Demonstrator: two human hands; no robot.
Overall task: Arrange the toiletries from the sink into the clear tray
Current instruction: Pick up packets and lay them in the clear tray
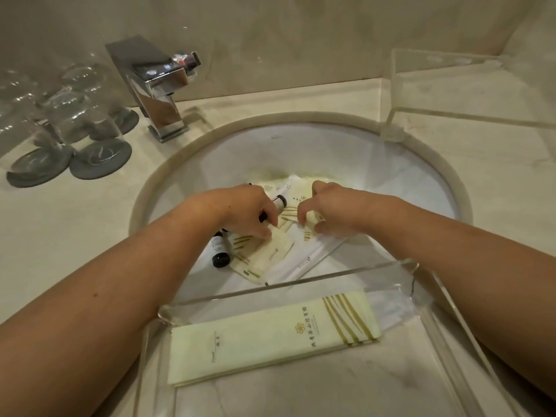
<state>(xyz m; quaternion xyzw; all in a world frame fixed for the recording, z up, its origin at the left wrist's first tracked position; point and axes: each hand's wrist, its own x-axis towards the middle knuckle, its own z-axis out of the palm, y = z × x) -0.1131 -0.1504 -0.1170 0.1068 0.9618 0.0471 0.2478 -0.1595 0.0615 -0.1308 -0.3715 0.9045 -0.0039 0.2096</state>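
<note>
Left hand (249, 210) pinches a cream packet (278, 246) in the sink (210, 164). Right hand (334, 207) grips a sachet (310, 219) at its three o'clock.

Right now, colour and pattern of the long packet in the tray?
Long packet: pale cream-yellow, diagonal gold stripes near one end. Head view.

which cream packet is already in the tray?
The long gold-striped packet, lying flat in the clear tray nearest the camera. The other packets lie piled in the sink.
</note>
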